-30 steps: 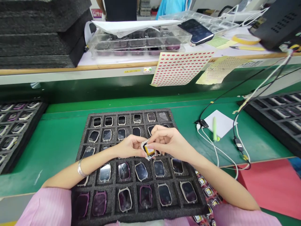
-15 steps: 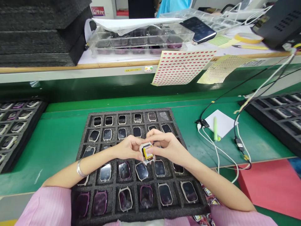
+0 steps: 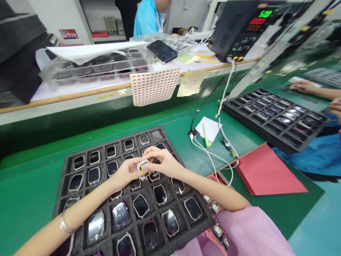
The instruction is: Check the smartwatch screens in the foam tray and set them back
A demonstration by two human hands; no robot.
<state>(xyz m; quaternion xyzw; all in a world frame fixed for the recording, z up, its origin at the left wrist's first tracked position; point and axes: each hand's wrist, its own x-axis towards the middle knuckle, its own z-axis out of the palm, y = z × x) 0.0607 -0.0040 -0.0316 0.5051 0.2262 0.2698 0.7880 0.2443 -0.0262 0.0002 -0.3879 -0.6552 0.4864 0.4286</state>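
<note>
Over the black foam tray (image 3: pixel 61 181), both hands meet on a small smartwatch case (image 3: pixel 144 167) with pale sides and a yellow-edged part showing inside. My left hand (image 3: pixel 125 175) pinches it from the left with thumb and fingers. From the other side my right hand (image 3: pixel 165 163) grips it, its thumb pressed onto the inner part and its fingers over the top edge. Fine details of the case are blurred and partly covered by the fingers. Below, a silver-framed watch (image 3: pixel 141 205) and a purple-framed watch (image 3: pixel 150 233) lie in separate compartments, among several others.
White cables (image 3: pixel 210 153) and a white paper with a green pen (image 3: pixel 205 134) lie to the right. A red box (image 3: pixel 271 174) stands beyond. Another watch tray (image 3: pixel 295 140) sits near a co-worker's hand (image 3: pixel 305 87). A power supply (image 3: pixel 226 35) and phone (image 3: pixel 162 51) rest on the shelf.
My view has swung to the right, so the bench appears shifted left and the co-worker's hands at right now show. Both hands still hold the watch case over the tray.
</note>
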